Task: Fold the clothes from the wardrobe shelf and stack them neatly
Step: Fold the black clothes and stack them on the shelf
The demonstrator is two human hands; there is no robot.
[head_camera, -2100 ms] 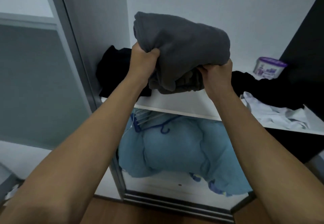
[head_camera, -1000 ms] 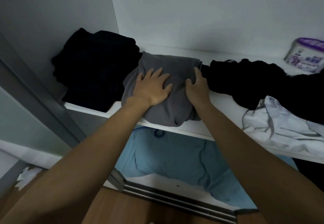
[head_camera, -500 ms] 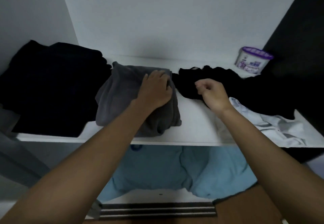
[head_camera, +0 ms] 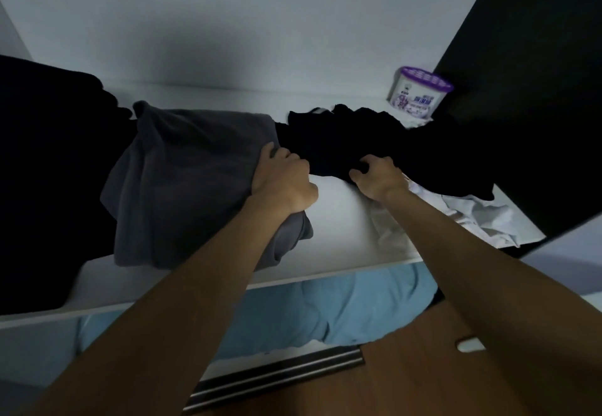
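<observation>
As right hand [head_camera: 378, 178] grips garment [head_camera: 374, 135], label [head_camera: 414, 103] illegible

Folded grey cloth garment [head_camera: 189, 181], gripped by left fingers [head_camera: 283, 158]: soft, matt. Crumpled black cloth garment [head_camera: 374, 135], in right fingers [head_camera: 358, 174]: matt. White shelf board [head_camera: 342, 220] between them: smooth, matt.

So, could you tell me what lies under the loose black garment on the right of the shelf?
A white garment pokes out from under the black garment, which the right hand grips. How far it runs beneath is covered.
</observation>
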